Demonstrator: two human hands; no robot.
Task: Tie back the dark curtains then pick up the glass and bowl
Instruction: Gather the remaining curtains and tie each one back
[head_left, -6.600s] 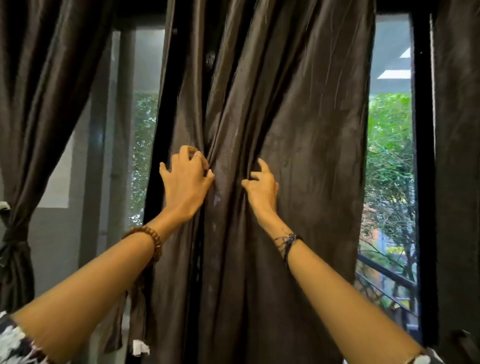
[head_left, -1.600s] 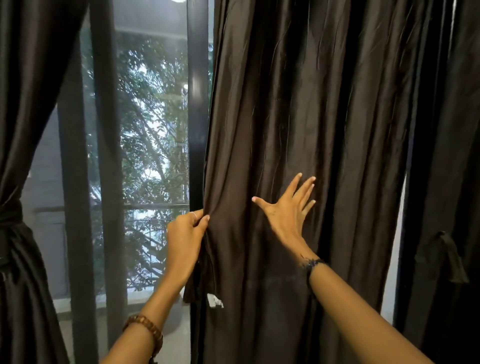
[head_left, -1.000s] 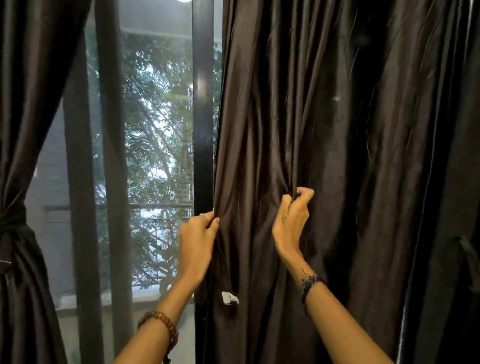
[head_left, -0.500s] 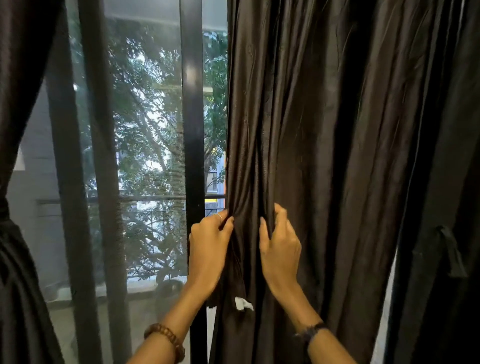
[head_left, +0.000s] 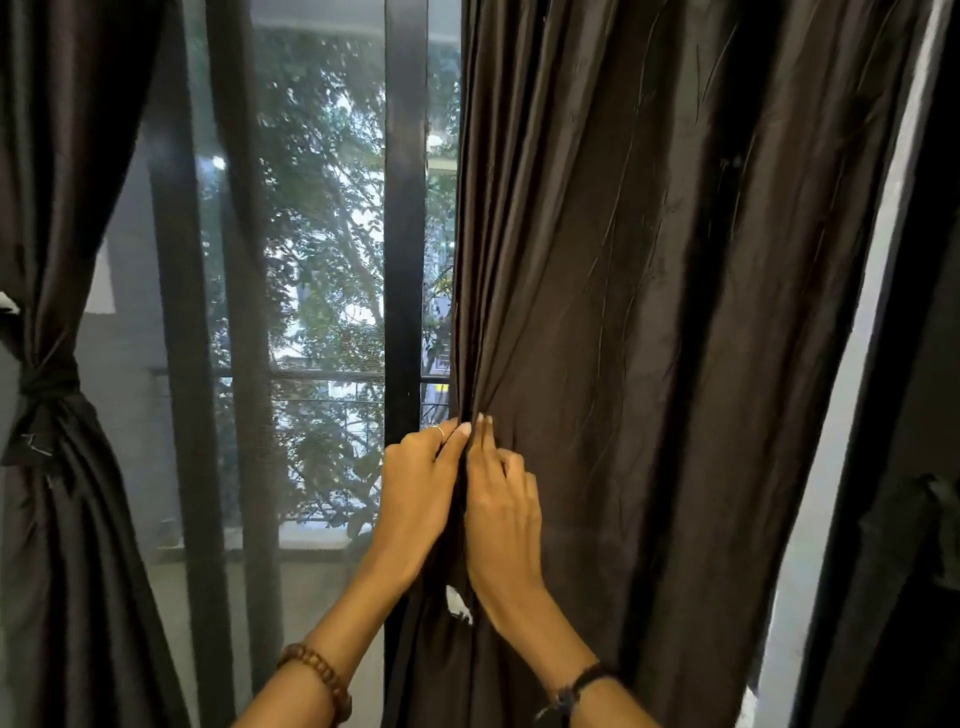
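Note:
A dark brown curtain (head_left: 649, 312) hangs loose over the middle and right of the window. My left hand (head_left: 415, 493) grips its left edge at about waist height. My right hand (head_left: 504, 514) lies right beside it, fingers curled into the folds, pinching the fabric against the left hand. A small white tag (head_left: 460, 605) shows on the curtain just below the hands. At the far left, another dark curtain (head_left: 47, 519) is bunched and held by a knotted tie (head_left: 44, 387). No glass or bowl is in view.
A black window frame post (head_left: 405, 208) stands just left of the gathered edge, with glass, a railing and trees behind it. A third dark curtain (head_left: 914, 519) hangs at the far right, past a bright gap.
My right hand has slid left across the curtain, gathering folds, and now sits against my left hand at the curtain's edge. The view has shifted slightly.

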